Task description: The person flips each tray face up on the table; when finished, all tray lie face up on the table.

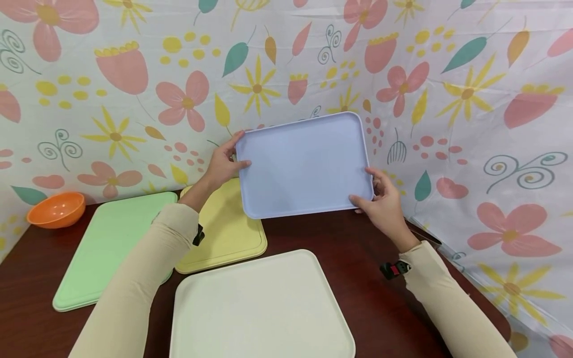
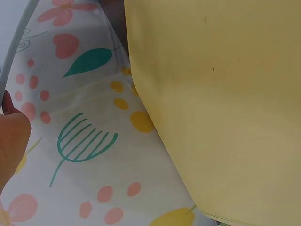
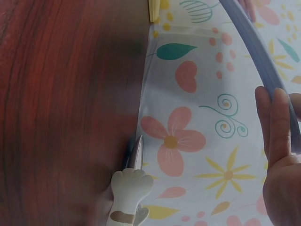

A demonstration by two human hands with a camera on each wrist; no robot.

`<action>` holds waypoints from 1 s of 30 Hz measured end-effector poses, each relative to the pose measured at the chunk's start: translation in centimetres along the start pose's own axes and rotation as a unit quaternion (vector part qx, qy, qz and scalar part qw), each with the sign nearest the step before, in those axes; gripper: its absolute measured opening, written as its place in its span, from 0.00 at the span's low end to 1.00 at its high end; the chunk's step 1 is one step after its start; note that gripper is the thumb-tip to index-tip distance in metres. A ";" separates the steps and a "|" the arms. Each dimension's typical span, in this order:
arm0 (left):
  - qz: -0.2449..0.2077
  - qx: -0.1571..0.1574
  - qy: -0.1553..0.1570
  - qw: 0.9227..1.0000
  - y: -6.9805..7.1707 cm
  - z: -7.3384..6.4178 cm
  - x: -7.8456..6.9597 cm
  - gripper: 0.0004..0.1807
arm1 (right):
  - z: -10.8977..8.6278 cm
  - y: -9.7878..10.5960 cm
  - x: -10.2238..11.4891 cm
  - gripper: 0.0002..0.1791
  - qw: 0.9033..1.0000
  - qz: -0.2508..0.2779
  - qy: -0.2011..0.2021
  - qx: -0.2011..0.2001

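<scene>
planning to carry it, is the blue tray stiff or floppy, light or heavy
Probably stiff: the blue tray shows no sag between left hand and right hand. Likely fairly light, gripped only at its edges.

A dark red-brown, wood-grained surface (image 1: 371, 293) fills the frame's lower half. On it sit a glossy orange round bowl (image 1: 55, 211) at the far left, a pale green rectangular board (image 1: 112, 243) at lower left, a pale yellow rounded-corner board (image 1: 224, 233) left of centre, partly hidden, and an off-white rectangular tray (image 1: 264, 308) with a raised rim at bottom centre.
</scene>
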State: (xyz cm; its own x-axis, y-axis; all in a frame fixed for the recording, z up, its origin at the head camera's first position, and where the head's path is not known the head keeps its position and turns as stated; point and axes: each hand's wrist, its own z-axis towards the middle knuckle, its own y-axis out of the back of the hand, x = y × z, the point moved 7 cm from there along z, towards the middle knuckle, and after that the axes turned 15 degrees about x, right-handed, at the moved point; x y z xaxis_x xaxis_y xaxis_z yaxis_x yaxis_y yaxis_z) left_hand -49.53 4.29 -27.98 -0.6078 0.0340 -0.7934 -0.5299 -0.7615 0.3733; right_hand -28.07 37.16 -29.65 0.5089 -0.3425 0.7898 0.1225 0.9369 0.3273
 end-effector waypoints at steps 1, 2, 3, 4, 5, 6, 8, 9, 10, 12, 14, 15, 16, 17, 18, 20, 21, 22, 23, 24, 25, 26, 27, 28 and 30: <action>0.014 0.002 0.008 1.000 -0.1 0.1 0.0 0.43 | -0.1 -0.1 0.1 0.41 1.000 -0.004 -0.002 0.001; 0.025 0.002 0.015 1.000 -0.1 0.1 0.0 0.43 | -0.2 -0.1 0.1 0.41 1.000 -0.006 -0.005 0.001; 0.045 -0.001 0.022 0.999 -0.2 0.3 0.0 0.43 | -0.3 -0.2 0.2 0.41 1.000 -0.008 -0.007 0.001; 0.063 -0.003 0.030 0.998 -0.2 0.4 0.0 0.43 | -0.4 -0.3 0.3 0.41 1.000 -0.009 -0.009 0.001; 0.081 -0.004 0.035 0.996 -0.2 0.5 0.0 0.43 | -0.5 -0.4 0.4 0.40 1.000 -0.012 -0.011 -0.001; 0.098 -0.005 0.041 0.994 -0.3 0.7 0.0 0.43 | -0.6 -0.4 0.5 0.40 1.000 -0.014 -0.012 -0.002; 0.125 -0.007 0.052 0.991 -0.3 1.0 0.1 0.43 | -0.9 -0.5 0.6 0.39 1.000 -0.015 -0.014 -0.006; 0.134 -0.003 0.057 0.989 -0.4 1.2 0.2 0.43 | -1.0 -0.6 0.7 0.38 1.000 -0.018 -0.015 -0.008; 0.140 0.002 0.061 0.988 -0.6 1.3 0.3 0.43 | -1.2 -0.6 0.8 0.38 1.000 -0.022 -0.017 -0.008; 0.147 0.011 0.076 0.986 -0.7 1.4 0.5 0.43 | -1.5 -0.7 1.0 0.36 0.999 -0.036 -0.018 -0.007; 0.157 0.018 0.092 0.983 -0.9 1.5 0.8 0.43 | -1.8 -0.8 1.3 0.34 0.998 -0.054 -0.021 -0.003; 0.161 0.021 0.103 0.981 -0.9 1.5 0.9 0.43 | -1.9 -0.8 1.4 0.33 0.997 -0.067 -0.025 0.000; 0.164 0.023 0.109 0.980 -1.0 1.6 1.0 0.43 | -2.0 -0.8 1.4 0.33 0.996 -0.079 -0.027 0.004; 0.164 0.027 0.116 0.979 -1.1 1.6 1.0 0.43 | -2.1 -0.8 1.2 0.32 0.995 -0.091 -0.030 0.007; 0.167 0.029 0.118 0.978 -1.2 1.8 1.1 0.42 | -2.2 -0.8 0.9 0.32 0.994 -0.100 -0.032 0.010; 0.167 0.035 0.120 0.978 -1.3 2.1 1.3 0.40 | -2.5 -0.7 0.2 0.32 0.993 -0.106 -0.042 0.017; 0.168 0.038 0.122 0.977 -1.4 2.2 1.3 0.39 | -2.5 -0.7 -0.3 0.32 0.993 -0.102 -0.048 0.021; 0.167 0.042 0.119 0.978 -1.5 2.4 1.3 0.38 | -2.6 -0.8 -0.7 0.33 0.994 -0.094 -0.051 0.027; 0.167 0.045 0.123 0.977 -1.6 2.5 1.4 0.38 | -2.7 -0.9 -1.1 0.34 0.994 -0.085 -0.055 0.034; 0.170 0.048 0.126 0.976 -1.8 2.6 1.5 0.37 | -2.7 -1.1 -1.3 0.35 0.994 -0.076 -0.060 0.041; 0.172 0.052 0.130 0.975 -1.9 2.6 1.5 0.37 | -2.8 -1.2 -1.3 0.36 0.994 -0.069 -0.063 0.049; 0.175 0.057 0.136 0.974 -2.1 2.7 1.6 0.37 | -2.8 -1.4 -1.4 0.37 0.994 -0.064 -0.065 0.055; 0.180 0.062 0.140 0.972 -2.3 2.8 1.6 0.37 | -2.8 -1.5 -1.3 0.38 0.994 -0.061 -0.066 0.060; 0.185 0.067 0.143 0.970 -2.4 2.9 1.6 0.37 | -2.9 -1.6 -1.3 0.38 0.994 -0.062 -0.066 0.064; 0.194 0.076 0.154 0.966 -2.7 3.0 1.6 0.37 | -3.1 -1.7 -1.3 0.38 0.993 -0.062 -0.069 0.066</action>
State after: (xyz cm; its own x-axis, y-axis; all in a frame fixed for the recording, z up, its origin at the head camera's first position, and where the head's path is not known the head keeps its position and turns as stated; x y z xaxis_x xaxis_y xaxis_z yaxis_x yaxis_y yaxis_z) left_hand -50.84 8.34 -28.82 -0.5860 -0.4466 -0.6761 -0.3926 -0.5734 0.7191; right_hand -26.33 36.21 -32.80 0.3741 -0.4704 0.7992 0.0591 0.8721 0.4857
